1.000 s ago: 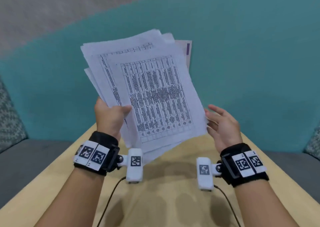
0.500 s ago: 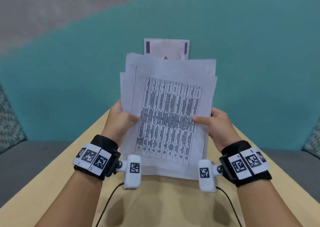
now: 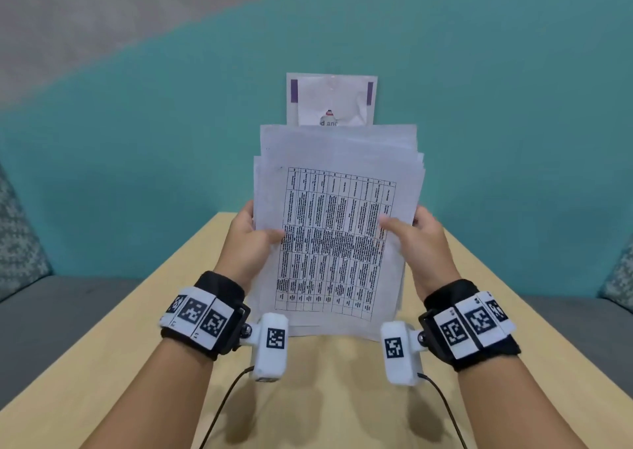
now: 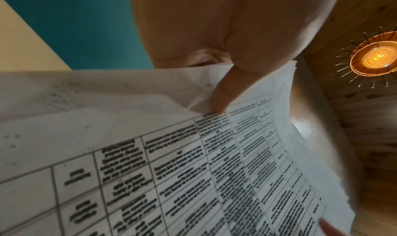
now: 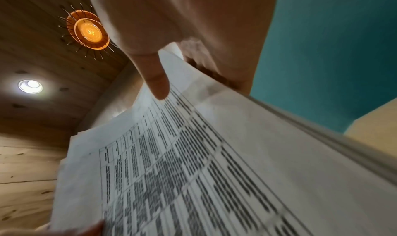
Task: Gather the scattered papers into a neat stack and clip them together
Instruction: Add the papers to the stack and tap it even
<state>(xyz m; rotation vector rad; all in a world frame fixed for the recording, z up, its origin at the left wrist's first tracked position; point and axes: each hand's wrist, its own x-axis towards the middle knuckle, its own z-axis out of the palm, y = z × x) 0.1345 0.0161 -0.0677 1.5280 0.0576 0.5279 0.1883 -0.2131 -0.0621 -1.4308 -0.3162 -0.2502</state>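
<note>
A bundle of white papers (image 3: 337, 243) stands upright on its bottom edge on the light wooden table (image 3: 102, 363), the front sheet printed with a dense table. A sheet with purple bars (image 3: 330, 100) sticks up behind the rest. My left hand (image 3: 251, 239) grips the bundle's left side, thumb on the front sheet (image 4: 221, 102). My right hand (image 3: 416, 239) grips the right side, thumb likewise on the front (image 5: 158, 83). The sheets' top edges are uneven. No clip is in view.
The table is narrow and ends just beyond the papers at a teal wall (image 3: 496, 123). Grey seats with patterned cushions (image 3: 20, 243) flank it on both sides. Cables (image 3: 222, 407) run from the wrist cameras over the near tabletop.
A second ago only my left hand held a fanned, tilted bundle. My right hand then took the right side, and the sheets now stand straighter and closer together, bottom edge on the table.
</note>
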